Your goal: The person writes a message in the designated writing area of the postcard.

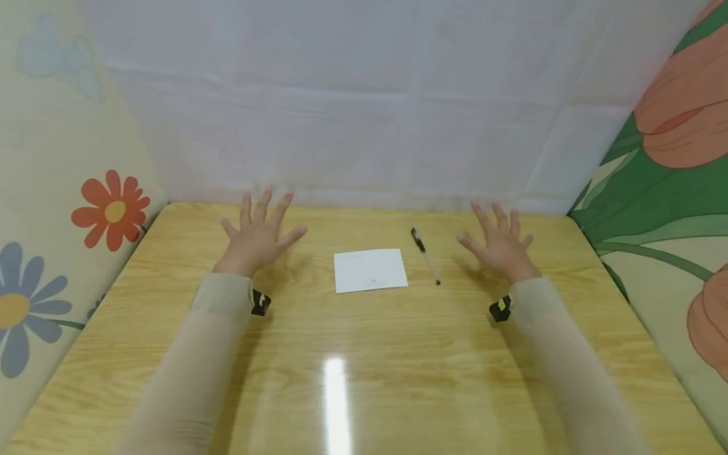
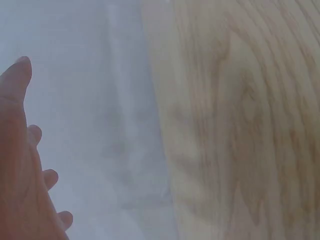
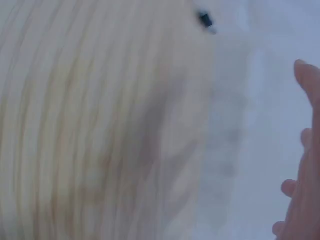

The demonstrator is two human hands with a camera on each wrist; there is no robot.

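Note:
A white rectangular sheet of paper (image 1: 371,271) with a small dark mark near its lower edge lies mid-table. Just right of it a pen (image 1: 425,255) with a black cap and a clear barrel lies at a slant. My left hand (image 1: 254,242) is spread over the table to the left of the paper, holding nothing. Spread the same way, my right hand (image 1: 502,246) is to the right of the pen and apart from it. The left wrist view shows the thumb and fingertips at its left edge. In the right wrist view, a blurred dark bit of the pen (image 3: 205,20) appears at the top.
The wooden table (image 1: 296,373) reflects a bright strip of light near the front. A white cloth (image 1: 364,126) hangs behind the table's far edge. Flower-patterned panels flank it on the left (image 1: 34,189) and right (image 1: 682,208). Each wrist carries a small black device.

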